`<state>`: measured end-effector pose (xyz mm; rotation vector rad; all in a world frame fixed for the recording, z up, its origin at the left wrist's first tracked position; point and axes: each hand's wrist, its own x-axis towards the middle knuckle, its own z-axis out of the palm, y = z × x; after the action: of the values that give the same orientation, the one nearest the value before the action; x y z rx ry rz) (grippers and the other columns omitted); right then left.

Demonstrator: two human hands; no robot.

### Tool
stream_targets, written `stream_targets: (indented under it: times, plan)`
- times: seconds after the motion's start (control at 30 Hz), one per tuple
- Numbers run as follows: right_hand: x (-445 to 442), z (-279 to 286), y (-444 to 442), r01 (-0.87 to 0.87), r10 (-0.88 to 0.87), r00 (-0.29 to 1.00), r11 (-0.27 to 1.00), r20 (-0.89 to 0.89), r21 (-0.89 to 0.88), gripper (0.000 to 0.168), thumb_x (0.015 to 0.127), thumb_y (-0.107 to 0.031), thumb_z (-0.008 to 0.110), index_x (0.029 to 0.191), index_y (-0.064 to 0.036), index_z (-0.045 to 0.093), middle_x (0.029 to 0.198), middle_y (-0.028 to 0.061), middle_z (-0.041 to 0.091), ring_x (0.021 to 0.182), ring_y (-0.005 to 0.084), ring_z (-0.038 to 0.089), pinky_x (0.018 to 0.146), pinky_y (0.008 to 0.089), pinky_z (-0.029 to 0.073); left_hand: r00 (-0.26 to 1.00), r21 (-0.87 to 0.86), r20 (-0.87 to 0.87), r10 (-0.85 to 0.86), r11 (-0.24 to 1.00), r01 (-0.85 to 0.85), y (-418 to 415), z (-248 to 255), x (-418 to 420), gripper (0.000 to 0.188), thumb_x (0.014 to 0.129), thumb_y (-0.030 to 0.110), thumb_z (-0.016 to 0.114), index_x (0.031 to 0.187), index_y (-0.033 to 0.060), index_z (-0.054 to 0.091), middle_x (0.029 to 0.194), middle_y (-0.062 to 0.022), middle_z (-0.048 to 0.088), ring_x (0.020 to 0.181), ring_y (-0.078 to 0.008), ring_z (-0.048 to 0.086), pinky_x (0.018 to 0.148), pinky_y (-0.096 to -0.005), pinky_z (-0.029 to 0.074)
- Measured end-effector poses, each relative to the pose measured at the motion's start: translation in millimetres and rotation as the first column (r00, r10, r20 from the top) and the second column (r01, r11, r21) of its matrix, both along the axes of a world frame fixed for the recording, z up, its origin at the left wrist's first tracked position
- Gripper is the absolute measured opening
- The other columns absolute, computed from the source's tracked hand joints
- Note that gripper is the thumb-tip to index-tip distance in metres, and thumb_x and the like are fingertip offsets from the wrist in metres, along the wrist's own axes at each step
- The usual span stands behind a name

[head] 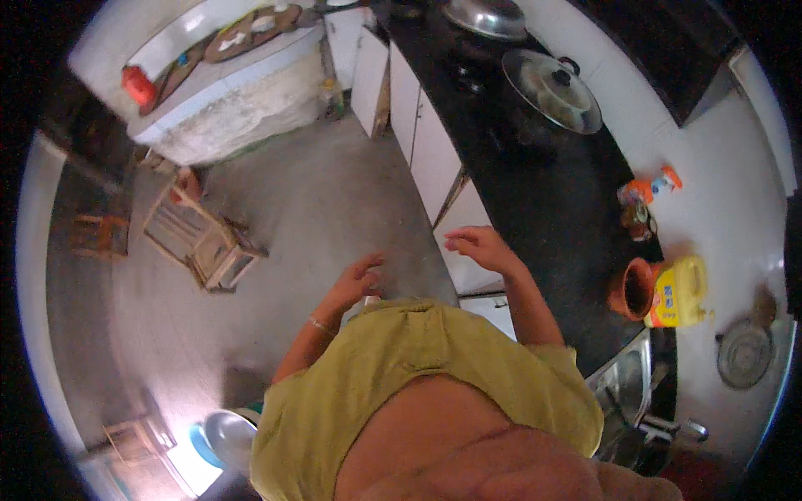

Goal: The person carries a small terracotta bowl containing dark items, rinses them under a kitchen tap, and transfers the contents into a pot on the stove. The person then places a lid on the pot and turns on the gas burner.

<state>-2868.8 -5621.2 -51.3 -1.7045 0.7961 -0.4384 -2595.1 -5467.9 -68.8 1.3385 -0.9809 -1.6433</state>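
My left hand (356, 285) hangs in front of my yellow shirt, over the concrete floor (319, 188). Its fingers are apart, and nothing is in them. Beside the counter's front edge is my right hand (477, 245), empty too, its fingers a little curled and spread. White cabinet doors (467, 250) lie below and behind it. The black countertop (539, 232) runs along my right side. On its far part rests a glass pan lid (554, 94) with a dark knob, and beyond that a domed metal lid (487, 17).
A wooden chair (203, 241) stands on the floor at left. Along the counter's wall side are an orange spray bottle (648, 188), a brown clay pot (631, 289) and a yellow jug (677, 293). A sink (626, 382) lies at right. One cabinet door (369, 81) hangs ajar ahead.
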Motion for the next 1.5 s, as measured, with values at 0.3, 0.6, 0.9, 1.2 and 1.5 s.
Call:
stream_targets:
  times: [0.3,0.6,0.9,1.2,1.5]
  plan:
    - [73,13,-27,0.269,-0.34,0.938,0.833,0.064,0.483,0.031,0.087,-0.025,0.055,0.106,-0.001,0.059,0.093,0.0093,0.064,0.087,0.0191,0.062,0.072,0.0332,0.053,0.98,0.174,-0.066,0.189,0.969,-0.176,-19,-23,137,0.054,0.084,0.015,0.054,0.134,0.0104,0.035,0.131,-0.0146,0.039,0.111,-0.0256,0.045,0.077,-0.0396,0.053]
    - [-15,8,-94,0.548,-0.894,0.381,0.423,0.235,0.722,0.042,0.09,-0.041,0.045,0.108,-0.004,0.055,0.097,0.011,0.061,0.085,0.0225,0.06,0.073,0.043,0.051,0.989,0.074,-0.138,0.047,0.997,-0.037,-127,-7,123,0.051,0.086,0.015,0.052,0.134,0.0107,0.035,0.13,-0.0124,0.041,0.11,-0.0243,0.046,0.078,-0.0373,0.052]
    - [-34,27,-169,0.32,-0.814,0.309,0.576,0.492,0.752,0.053,0.088,-0.049,0.045,0.118,-0.005,0.043,0.104,0.0189,0.058,0.087,0.0279,0.06,0.073,0.044,0.052,0.979,-0.177,0.042,-0.199,0.963,0.203,-312,54,85,0.05,0.089,0.016,0.048,0.136,0.0103,0.032,0.132,-0.0109,0.039,0.115,-0.0228,0.044,0.082,-0.0366,0.049]
    - [-25,38,-207,0.223,-0.86,0.284,0.489,0.424,0.843,0.044,0.091,-0.038,0.043,0.117,-0.004,0.05,0.091,0.0072,0.061,0.072,0.017,0.058,0.062,0.0349,0.052,0.76,-0.596,0.513,-0.399,0.471,0.65,-500,141,-48,0.051,0.084,0.004,0.051,0.132,0.0094,0.037,0.123,-0.0107,0.05,0.109,-0.0228,0.05,0.088,-0.0331,0.043]
    - [-16,53,-221,0.27,-0.902,0.161,0.431,0.401,0.861,0.044,0.086,-0.028,0.052,0.119,0.0,0.046,0.085,0.0053,0.057,0.061,0.0128,0.051,0.049,0.0263,0.045,0.547,-0.503,0.798,-0.254,0.219,0.836,-653,136,-161,0.05,0.082,0.014,0.055,0.13,0.011,0.039,0.113,-0.0143,0.056,0.1,-0.0235,0.057,0.085,-0.0333,0.045]
